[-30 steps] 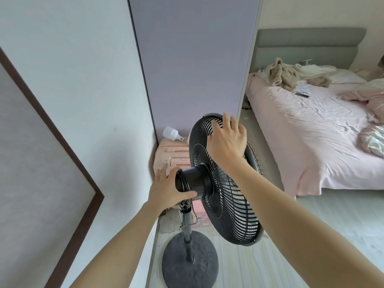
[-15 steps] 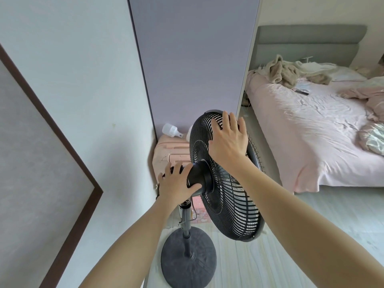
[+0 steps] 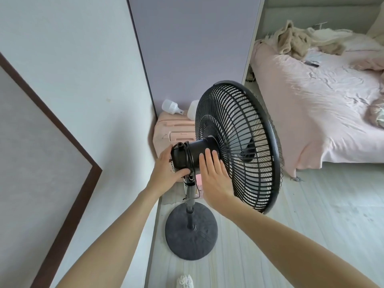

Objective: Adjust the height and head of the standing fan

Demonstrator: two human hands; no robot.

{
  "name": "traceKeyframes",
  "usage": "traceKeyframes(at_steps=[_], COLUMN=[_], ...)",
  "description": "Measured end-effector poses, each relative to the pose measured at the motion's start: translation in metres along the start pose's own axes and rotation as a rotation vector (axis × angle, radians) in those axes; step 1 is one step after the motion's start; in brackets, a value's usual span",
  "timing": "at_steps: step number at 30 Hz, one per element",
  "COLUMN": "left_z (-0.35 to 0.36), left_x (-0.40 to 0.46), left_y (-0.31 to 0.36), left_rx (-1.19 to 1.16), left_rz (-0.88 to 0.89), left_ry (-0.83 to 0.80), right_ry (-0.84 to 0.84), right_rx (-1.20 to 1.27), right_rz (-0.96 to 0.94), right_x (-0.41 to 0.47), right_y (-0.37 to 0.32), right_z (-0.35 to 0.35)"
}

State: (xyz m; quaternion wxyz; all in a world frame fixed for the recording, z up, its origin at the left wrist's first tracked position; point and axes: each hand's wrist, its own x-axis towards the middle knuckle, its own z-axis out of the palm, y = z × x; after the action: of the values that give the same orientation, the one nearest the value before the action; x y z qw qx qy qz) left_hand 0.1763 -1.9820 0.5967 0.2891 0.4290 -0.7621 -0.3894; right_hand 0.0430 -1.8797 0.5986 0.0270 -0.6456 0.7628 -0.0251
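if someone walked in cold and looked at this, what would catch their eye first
The big black fan in the middle, its round cage tipped toward the bed, on a pole over a round base. Next, the two bare arms reaching in from below: the left hand grips the back of the motor housing, and the right hand lies flat against its side. On the right, the rumpled pink bed.

Bright, even daylight, soft faint shadows, sharp focus, wide-angle bending at edges
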Motion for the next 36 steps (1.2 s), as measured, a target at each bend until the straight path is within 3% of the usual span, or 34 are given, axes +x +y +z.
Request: traceKeyframes(at_steps=[6, 12, 33, 36], left_z=[0.004, 0.006, 0.0, -0.006], left_x=[0.002, -0.001, 0.005, 0.009], left_y=[-0.011, -0.007, -0.005, 0.009], left_rx=[0.014, -0.001, 0.12, 0.211], left_rz=[-0.054, 0.004, -0.05, -0.095], left_ry=[0.153, 0.054, 0.024, 0.004], right_ry=[0.037, 0.058, 0.041, -0.028], right_rx=[0.055, 0.095, 0.156, 0.34], right_rz=[-0.029, -0.024, 0.0, 0.057], right_x=[0.012, 0.015, 0.007, 0.008], right_y=[0.006, 0.008, 0.004, -0.001], right_z=[0.005, 0.012, 0.009, -0.014])
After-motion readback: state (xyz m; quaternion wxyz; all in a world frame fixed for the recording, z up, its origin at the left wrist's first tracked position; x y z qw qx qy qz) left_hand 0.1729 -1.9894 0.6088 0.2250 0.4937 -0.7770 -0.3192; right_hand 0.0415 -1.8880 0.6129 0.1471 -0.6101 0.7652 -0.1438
